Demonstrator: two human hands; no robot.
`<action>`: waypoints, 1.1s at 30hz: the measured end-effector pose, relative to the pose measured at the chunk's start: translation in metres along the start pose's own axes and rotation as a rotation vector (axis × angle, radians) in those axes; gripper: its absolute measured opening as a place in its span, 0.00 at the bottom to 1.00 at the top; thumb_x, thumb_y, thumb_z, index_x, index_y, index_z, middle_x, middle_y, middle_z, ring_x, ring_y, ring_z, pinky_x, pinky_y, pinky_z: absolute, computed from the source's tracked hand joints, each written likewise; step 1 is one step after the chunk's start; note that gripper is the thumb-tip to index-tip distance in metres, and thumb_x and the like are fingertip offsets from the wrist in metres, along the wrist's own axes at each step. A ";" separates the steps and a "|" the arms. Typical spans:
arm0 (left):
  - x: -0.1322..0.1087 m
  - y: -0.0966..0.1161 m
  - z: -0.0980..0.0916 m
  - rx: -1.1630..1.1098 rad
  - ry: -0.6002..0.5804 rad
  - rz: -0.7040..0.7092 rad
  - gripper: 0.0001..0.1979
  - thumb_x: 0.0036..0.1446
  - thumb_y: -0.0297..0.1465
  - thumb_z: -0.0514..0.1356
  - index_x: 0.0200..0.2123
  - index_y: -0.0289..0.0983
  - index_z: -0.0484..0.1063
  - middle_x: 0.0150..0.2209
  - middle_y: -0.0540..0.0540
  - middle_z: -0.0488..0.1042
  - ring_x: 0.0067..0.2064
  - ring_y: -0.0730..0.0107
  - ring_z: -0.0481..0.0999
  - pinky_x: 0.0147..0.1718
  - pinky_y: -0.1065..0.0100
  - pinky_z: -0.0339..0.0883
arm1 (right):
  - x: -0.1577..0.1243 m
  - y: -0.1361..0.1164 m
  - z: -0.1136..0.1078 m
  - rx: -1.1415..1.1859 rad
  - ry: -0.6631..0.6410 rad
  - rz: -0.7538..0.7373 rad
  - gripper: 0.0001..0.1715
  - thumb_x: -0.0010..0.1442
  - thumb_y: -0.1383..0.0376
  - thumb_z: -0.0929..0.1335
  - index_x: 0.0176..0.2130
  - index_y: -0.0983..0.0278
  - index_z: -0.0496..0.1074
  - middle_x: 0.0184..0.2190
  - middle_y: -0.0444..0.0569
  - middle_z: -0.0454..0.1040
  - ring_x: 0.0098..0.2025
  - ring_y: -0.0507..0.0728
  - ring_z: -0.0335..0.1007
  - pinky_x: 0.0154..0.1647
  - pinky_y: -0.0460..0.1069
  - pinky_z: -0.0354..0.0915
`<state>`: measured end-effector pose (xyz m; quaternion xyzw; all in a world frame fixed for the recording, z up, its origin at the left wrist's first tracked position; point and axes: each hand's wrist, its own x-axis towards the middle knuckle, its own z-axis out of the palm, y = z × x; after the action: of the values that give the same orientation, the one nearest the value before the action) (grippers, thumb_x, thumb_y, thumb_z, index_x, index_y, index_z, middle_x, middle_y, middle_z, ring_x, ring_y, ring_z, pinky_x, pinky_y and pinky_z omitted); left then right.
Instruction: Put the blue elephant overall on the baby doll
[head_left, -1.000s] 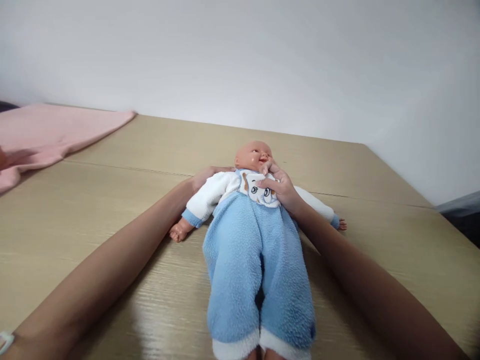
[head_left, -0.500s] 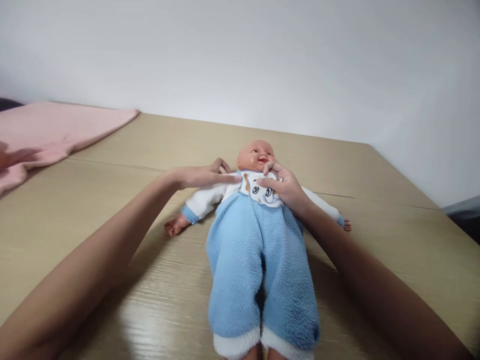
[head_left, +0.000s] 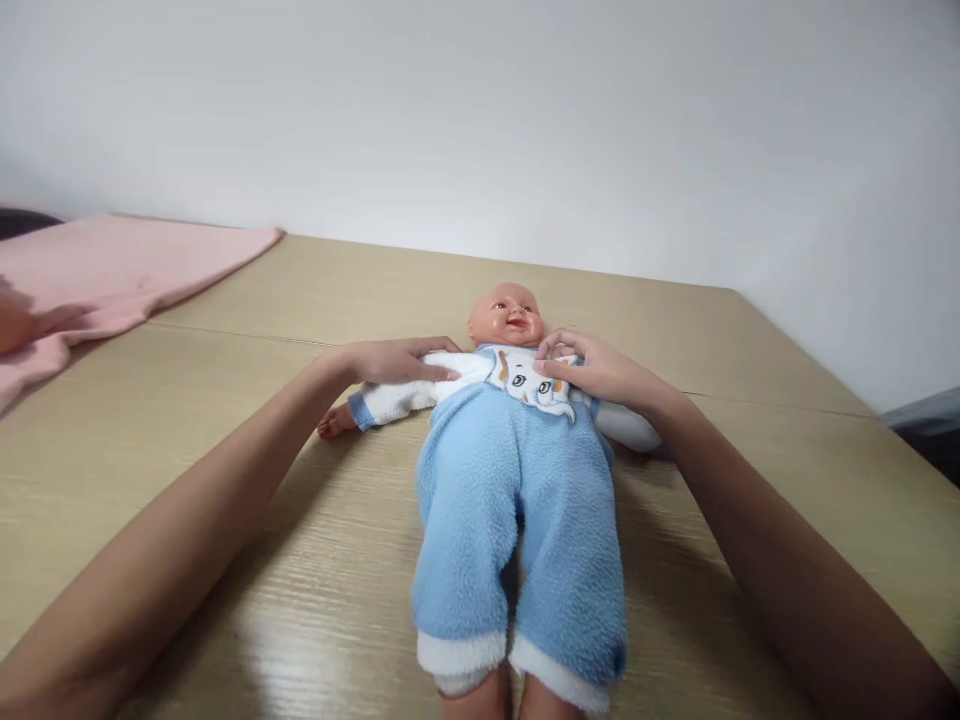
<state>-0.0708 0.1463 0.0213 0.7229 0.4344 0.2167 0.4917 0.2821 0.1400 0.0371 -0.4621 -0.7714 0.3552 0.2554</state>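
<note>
Conceivably, the doll (head_left: 472,500) could be skewed by uneven tugs: left hand (head_left: 394,360) at ten o'clock, right hand (head_left: 604,368) at one; grips cannot be told.

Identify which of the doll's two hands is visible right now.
The doll's hand at picture left, past its blue cuff; the other is hidden behind the person's right forearm.

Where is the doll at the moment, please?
In the head view, the doll lies face up on the table at lower centre, between the left hand and right hand, right of the pink cloth.
</note>
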 end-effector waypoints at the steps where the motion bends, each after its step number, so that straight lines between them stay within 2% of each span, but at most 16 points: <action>1: 0.000 -0.001 -0.001 0.006 -0.001 0.001 0.22 0.50 0.42 0.80 0.49 0.46 0.88 0.52 0.44 0.88 0.54 0.52 0.83 0.45 0.71 0.75 | -0.003 0.002 -0.003 -0.027 -0.010 -0.001 0.16 0.65 0.48 0.79 0.42 0.57 0.83 0.45 0.50 0.85 0.47 0.65 0.78 0.49 0.57 0.69; 4: -0.001 -0.002 -0.002 0.100 0.057 -0.020 0.21 0.49 0.46 0.81 0.44 0.46 0.88 0.44 0.45 0.89 0.46 0.53 0.84 0.40 0.70 0.73 | -0.021 0.007 -0.009 -0.131 0.009 0.037 0.24 0.66 0.41 0.77 0.45 0.56 0.83 0.44 0.51 0.86 0.46 0.67 0.78 0.46 0.57 0.69; 7: -0.003 0.001 -0.006 0.277 0.218 -0.101 0.25 0.40 0.52 0.84 0.36 0.45 0.85 0.32 0.46 0.84 0.35 0.53 0.81 0.38 0.67 0.70 | -0.053 0.017 -0.013 -0.291 0.118 0.002 0.25 0.68 0.39 0.74 0.44 0.57 0.80 0.40 0.53 0.84 0.41 0.67 0.77 0.43 0.59 0.69; 9: -0.007 0.003 -0.010 0.478 0.279 -0.221 0.30 0.37 0.59 0.82 0.35 0.45 0.82 0.29 0.44 0.81 0.35 0.48 0.80 0.42 0.62 0.70 | -0.079 0.030 -0.015 -0.438 0.209 -0.128 0.21 0.70 0.43 0.73 0.42 0.57 0.78 0.42 0.55 0.82 0.45 0.70 0.77 0.50 0.64 0.70; 12: -0.018 0.006 -0.017 0.753 0.319 -0.365 0.34 0.46 0.66 0.76 0.39 0.43 0.79 0.31 0.40 0.79 0.43 0.34 0.82 0.50 0.52 0.69 | -0.118 0.059 -0.017 -0.556 0.328 -0.220 0.20 0.72 0.47 0.72 0.53 0.55 0.77 0.54 0.59 0.81 0.59 0.76 0.76 0.65 0.71 0.67; 13: -0.021 0.008 -0.017 0.799 0.360 -0.342 0.34 0.50 0.66 0.74 0.41 0.43 0.78 0.33 0.39 0.79 0.46 0.31 0.81 0.53 0.50 0.68 | -0.129 0.070 -0.018 -0.558 0.355 -0.216 0.23 0.71 0.47 0.73 0.58 0.55 0.75 0.58 0.60 0.80 0.62 0.78 0.75 0.68 0.72 0.66; 15: -0.023 0.018 -0.008 0.827 0.483 -0.172 0.32 0.58 0.63 0.71 0.44 0.41 0.77 0.39 0.36 0.79 0.53 0.28 0.78 0.60 0.45 0.65 | -0.146 0.088 -0.021 -0.517 0.374 -0.169 0.30 0.69 0.46 0.74 0.64 0.54 0.72 0.61 0.61 0.78 0.64 0.79 0.75 0.67 0.74 0.68; 17: -0.018 0.036 0.015 0.764 0.585 0.089 0.28 0.66 0.60 0.67 0.47 0.39 0.77 0.47 0.33 0.79 0.60 0.30 0.73 0.66 0.43 0.60 | -0.154 0.099 -0.025 -0.445 0.359 -0.079 0.34 0.67 0.44 0.76 0.64 0.53 0.72 0.60 0.61 0.79 0.61 0.79 0.78 0.62 0.73 0.74; 18: -0.013 0.047 0.031 0.691 0.590 0.215 0.26 0.69 0.58 0.66 0.47 0.39 0.78 0.50 0.33 0.78 0.61 0.32 0.71 0.67 0.43 0.59 | -0.156 0.102 -0.028 -0.413 0.350 -0.038 0.34 0.66 0.44 0.77 0.63 0.54 0.73 0.59 0.61 0.79 0.60 0.79 0.79 0.59 0.72 0.76; 21: 0.012 0.077 0.087 0.533 0.381 0.514 0.17 0.73 0.49 0.65 0.49 0.40 0.79 0.55 0.36 0.78 0.61 0.39 0.71 0.68 0.47 0.60 | -0.156 0.101 -0.034 -0.367 0.330 0.006 0.33 0.62 0.44 0.79 0.60 0.55 0.76 0.57 0.60 0.82 0.57 0.80 0.80 0.58 0.72 0.77; 22: 0.022 0.084 0.103 0.545 0.307 0.572 0.17 0.74 0.47 0.65 0.50 0.40 0.79 0.55 0.35 0.79 0.62 0.39 0.72 0.68 0.47 0.59 | -0.155 0.099 -0.036 -0.359 0.326 0.006 0.33 0.62 0.45 0.79 0.60 0.55 0.77 0.56 0.60 0.82 0.57 0.80 0.80 0.59 0.73 0.76; 24: 0.038 0.091 0.128 0.570 0.183 0.598 0.16 0.71 0.45 0.68 0.51 0.39 0.79 0.53 0.34 0.80 0.59 0.39 0.74 0.63 0.47 0.63 | -0.157 0.097 -0.038 -0.325 0.315 0.020 0.32 0.61 0.46 0.80 0.59 0.54 0.77 0.56 0.59 0.84 0.56 0.80 0.81 0.58 0.72 0.76; 26: 0.048 0.091 0.139 0.639 0.117 0.566 0.15 0.68 0.44 0.71 0.49 0.40 0.80 0.49 0.36 0.81 0.55 0.40 0.75 0.59 0.48 0.65 | -0.159 0.096 -0.038 -0.261 0.308 0.048 0.32 0.60 0.47 0.80 0.58 0.54 0.78 0.55 0.58 0.85 0.54 0.78 0.83 0.57 0.70 0.77; 28: 0.052 0.091 0.141 0.753 0.085 0.537 0.13 0.70 0.43 0.70 0.48 0.40 0.80 0.48 0.38 0.81 0.55 0.43 0.75 0.58 0.49 0.66 | -0.161 0.096 -0.038 -0.181 0.313 0.066 0.31 0.59 0.47 0.82 0.57 0.55 0.78 0.52 0.56 0.86 0.52 0.75 0.84 0.54 0.67 0.79; 31: 0.049 0.093 0.139 0.900 0.051 0.493 0.15 0.75 0.42 0.64 0.53 0.37 0.80 0.52 0.37 0.80 0.58 0.45 0.73 0.60 0.50 0.66 | -0.161 0.094 -0.038 -0.090 0.368 0.025 0.30 0.56 0.50 0.84 0.53 0.55 0.79 0.47 0.52 0.85 0.48 0.70 0.84 0.50 0.62 0.79; 33: 0.046 0.096 0.140 0.939 0.051 0.459 0.17 0.75 0.42 0.65 0.57 0.37 0.80 0.55 0.36 0.78 0.59 0.45 0.72 0.62 0.49 0.65 | -0.157 0.091 -0.041 -0.040 0.427 -0.036 0.29 0.55 0.52 0.85 0.51 0.55 0.79 0.47 0.51 0.84 0.47 0.68 0.83 0.49 0.60 0.79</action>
<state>0.0969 0.0984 0.0428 0.9366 0.3269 0.1183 0.0440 0.4295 0.0414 -0.0194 -0.5181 -0.7147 0.2293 0.4101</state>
